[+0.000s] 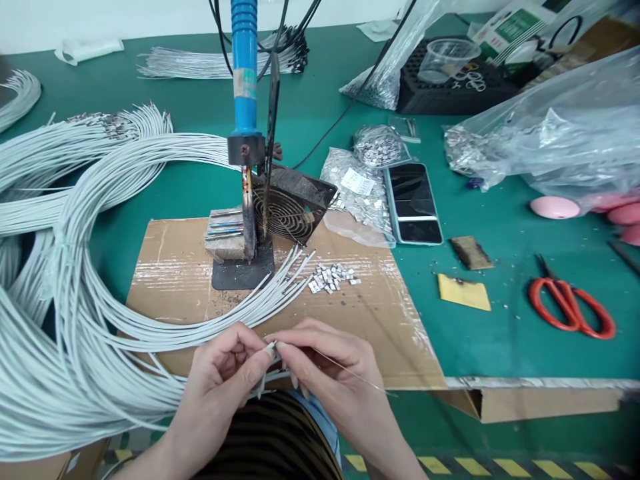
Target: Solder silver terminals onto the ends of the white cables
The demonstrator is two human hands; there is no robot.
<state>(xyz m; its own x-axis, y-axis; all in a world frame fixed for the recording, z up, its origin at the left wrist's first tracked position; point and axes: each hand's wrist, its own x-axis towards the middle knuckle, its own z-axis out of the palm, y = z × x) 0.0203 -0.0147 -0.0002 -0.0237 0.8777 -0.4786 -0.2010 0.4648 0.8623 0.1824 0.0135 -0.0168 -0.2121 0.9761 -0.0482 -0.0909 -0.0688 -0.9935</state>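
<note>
Wires (75,320) loop in a big bundle across the left of the frame, so most seem undone. At bottom centre the left hand (220,373) pinches one wire end (271,348) between thumb and forefinger. The right hand (330,367) closes its grip on the same tip, a thin strand (350,373) trailing right. Clips (331,277) lie heaped on the cardboard (380,320) above, apparently unused.

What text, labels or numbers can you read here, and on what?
None legible.
Sticker on blue soldering iron handle: blurred.
White label in bag of metal parts: too small.
Green-and-white box: print blurred.
Phone: screen dark.
White wire pinched by left hand and right hand: no print seen.
</note>
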